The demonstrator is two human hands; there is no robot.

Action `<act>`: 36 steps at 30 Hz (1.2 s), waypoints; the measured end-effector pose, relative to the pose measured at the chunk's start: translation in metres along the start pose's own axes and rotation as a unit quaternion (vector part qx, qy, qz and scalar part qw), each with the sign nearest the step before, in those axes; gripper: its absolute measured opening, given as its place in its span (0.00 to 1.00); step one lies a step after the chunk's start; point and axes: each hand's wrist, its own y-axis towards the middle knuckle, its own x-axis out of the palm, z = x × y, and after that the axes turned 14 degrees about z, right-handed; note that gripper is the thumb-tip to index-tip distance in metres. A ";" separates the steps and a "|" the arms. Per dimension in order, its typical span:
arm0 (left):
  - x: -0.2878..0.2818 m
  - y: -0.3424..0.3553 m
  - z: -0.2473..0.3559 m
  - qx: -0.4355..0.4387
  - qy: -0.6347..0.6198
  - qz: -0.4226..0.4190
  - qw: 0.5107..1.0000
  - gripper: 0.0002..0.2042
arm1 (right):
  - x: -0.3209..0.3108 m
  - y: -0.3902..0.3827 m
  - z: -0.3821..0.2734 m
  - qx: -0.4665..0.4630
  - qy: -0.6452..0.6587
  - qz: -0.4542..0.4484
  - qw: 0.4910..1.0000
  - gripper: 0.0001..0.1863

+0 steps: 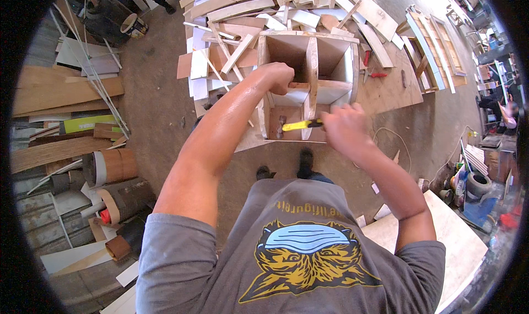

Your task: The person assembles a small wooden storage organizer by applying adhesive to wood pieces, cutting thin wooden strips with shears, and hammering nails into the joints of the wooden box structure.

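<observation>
In front of me stands a wooden box [312, 60] split into compartments by a long upright divider and a cross board. My right hand [348, 128] is wrapped round the black grip of a hammer [299, 125] with a yellow handle. Its metal head is over the near left compartment. At the box's left side my left hand [280, 78] is closed, by the cross board [298, 86]. What its fingers pinch, if anything, is hidden.
Wood offcuts [237, 52] are heaped behind and left of the box. Red-handled pliers [378, 75] lie on the board at right. Wooden frames [432, 47] lean farther right. Planks and rolls [115, 165] line the left; a bucket [134, 26] stands far left.
</observation>
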 end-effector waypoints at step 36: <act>0.038 -0.089 0.002 -0.066 0.090 0.423 0.899 0.16 | 0.132 -0.113 0.143 0.564 0.580 0.102 0.579 0.13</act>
